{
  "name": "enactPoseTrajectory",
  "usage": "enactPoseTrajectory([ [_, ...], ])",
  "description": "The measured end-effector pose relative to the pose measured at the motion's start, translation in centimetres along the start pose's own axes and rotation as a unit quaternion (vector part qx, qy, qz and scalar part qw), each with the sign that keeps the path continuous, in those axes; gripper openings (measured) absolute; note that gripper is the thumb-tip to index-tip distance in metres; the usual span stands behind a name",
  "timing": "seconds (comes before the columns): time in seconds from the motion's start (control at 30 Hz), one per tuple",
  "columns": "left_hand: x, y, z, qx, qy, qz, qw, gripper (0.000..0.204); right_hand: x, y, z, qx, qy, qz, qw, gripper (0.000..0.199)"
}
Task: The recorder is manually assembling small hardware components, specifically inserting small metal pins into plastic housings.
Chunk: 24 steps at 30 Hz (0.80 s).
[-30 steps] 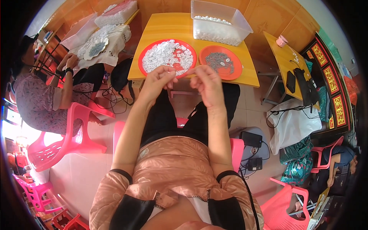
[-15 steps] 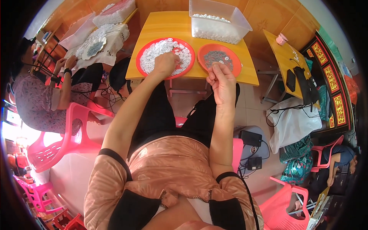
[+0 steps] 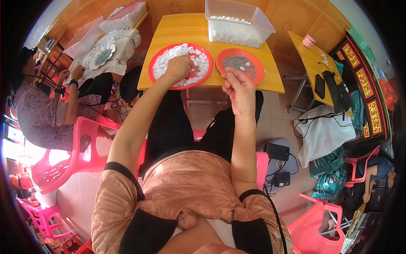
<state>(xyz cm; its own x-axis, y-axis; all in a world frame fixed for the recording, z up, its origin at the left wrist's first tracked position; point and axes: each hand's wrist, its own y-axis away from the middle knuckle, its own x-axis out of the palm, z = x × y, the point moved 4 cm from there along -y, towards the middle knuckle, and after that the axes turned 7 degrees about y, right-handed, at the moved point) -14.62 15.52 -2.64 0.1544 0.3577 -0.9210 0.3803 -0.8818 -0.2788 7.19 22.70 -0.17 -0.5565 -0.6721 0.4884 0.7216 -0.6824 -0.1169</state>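
On the yellow table, a red round plate (image 3: pixel 151 72) holds many small white oval plastic pieces with holes (image 3: pixel 167 59). My left hand (image 3: pixel 179 68) is over this plate, its fingers curled down among the pieces; what they hold is hidden. To the right lies an orange plate (image 3: pixel 260 78) of small grey metal-looking pieces (image 3: pixel 237 62), with a couple of white pieces on top. At its near edge my right hand (image 3: pixel 240 88) is raised, thumb and fingertips pinched together. Anything in that pinch is too small to make out.
A clear plastic bin (image 3: pixel 237 34) of white pieces stands at the table's back. At left, another person (image 3: pixel 55 101) works at a cloth-covered table beside a pink chair (image 3: pixel 76 148). To the right are a side table (image 3: pixel 302 55), a white bag (image 3: pixel 319 133) and loose cables.
My left hand stays over the white pieces, shifted slightly. My right hand remains pinched by the orange plate, turned a little. The whole view has moved slightly.
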Motion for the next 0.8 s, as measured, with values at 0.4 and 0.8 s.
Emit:
enactPoseTrajectory([
  [0.4, -0.3, 1.6, 0.1, -0.091, 0.188, -0.114, 0.971, 0.015, 0.1, -0.3, -1.1, 0.001, 0.051, -0.023, 0.998, 0.020],
  [0.8, -3.2, 12.5, -6.6, -0.229, 0.766, -0.093, 0.594, 0.015, 6.1, 2.8, -1.1, -0.131, 0.241, 0.023, 0.961, 0.012],
])
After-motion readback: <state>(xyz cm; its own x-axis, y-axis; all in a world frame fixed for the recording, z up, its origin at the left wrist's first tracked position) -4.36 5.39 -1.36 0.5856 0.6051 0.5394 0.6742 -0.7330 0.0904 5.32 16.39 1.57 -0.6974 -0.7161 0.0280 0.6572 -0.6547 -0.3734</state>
